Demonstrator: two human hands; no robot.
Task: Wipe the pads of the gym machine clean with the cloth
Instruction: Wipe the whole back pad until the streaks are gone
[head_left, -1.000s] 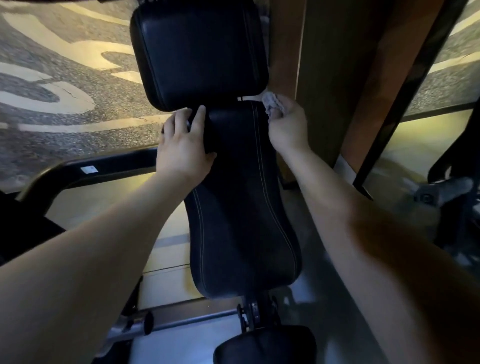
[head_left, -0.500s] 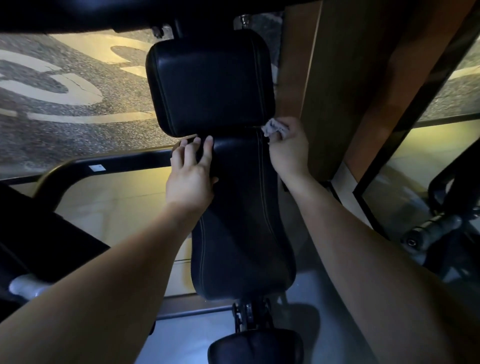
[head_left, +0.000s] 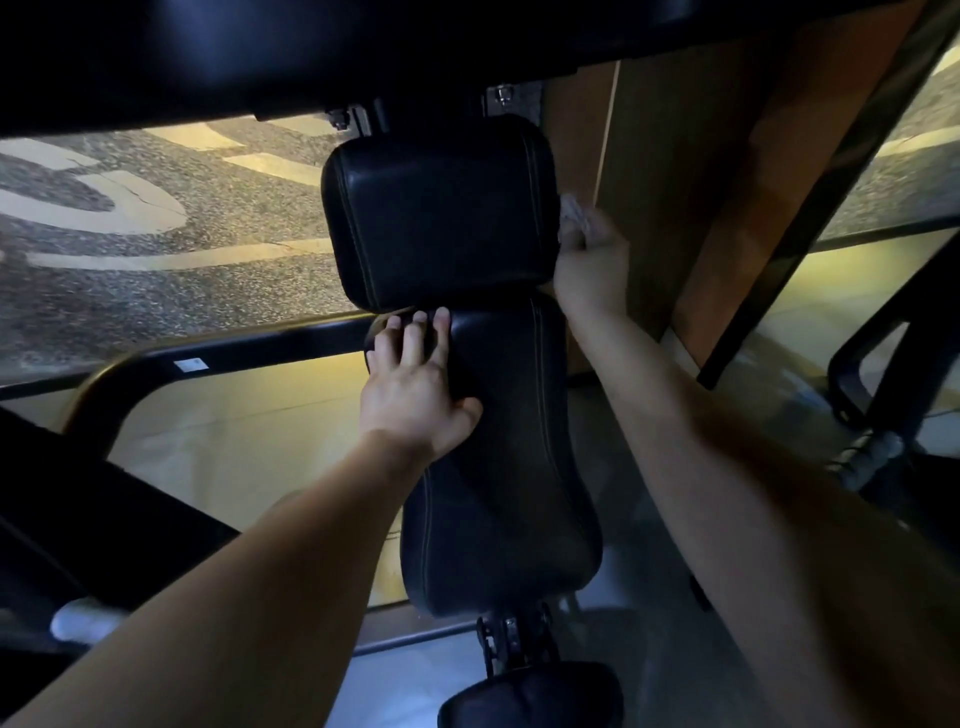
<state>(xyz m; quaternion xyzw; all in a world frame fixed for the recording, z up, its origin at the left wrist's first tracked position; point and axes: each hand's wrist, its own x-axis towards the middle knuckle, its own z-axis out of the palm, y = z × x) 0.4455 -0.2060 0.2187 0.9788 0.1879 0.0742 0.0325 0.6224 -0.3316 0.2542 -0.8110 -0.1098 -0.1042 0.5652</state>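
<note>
The left hand (head_left: 415, 384) lies flat on the long pad (head_left: 504, 467), and the cloth (head_left: 571, 213) held tight in the right hand (head_left: 589, 265) may slide off the top pad (head_left: 436, 218).

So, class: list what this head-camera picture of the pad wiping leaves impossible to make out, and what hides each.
1. The cloth: head view, mostly hidden inside the right hand beside the head pad.
2. The lowest pad: head view, cut off by the bottom edge.
3. Dirt on the back pad: head view, too dark to tell.
</note>
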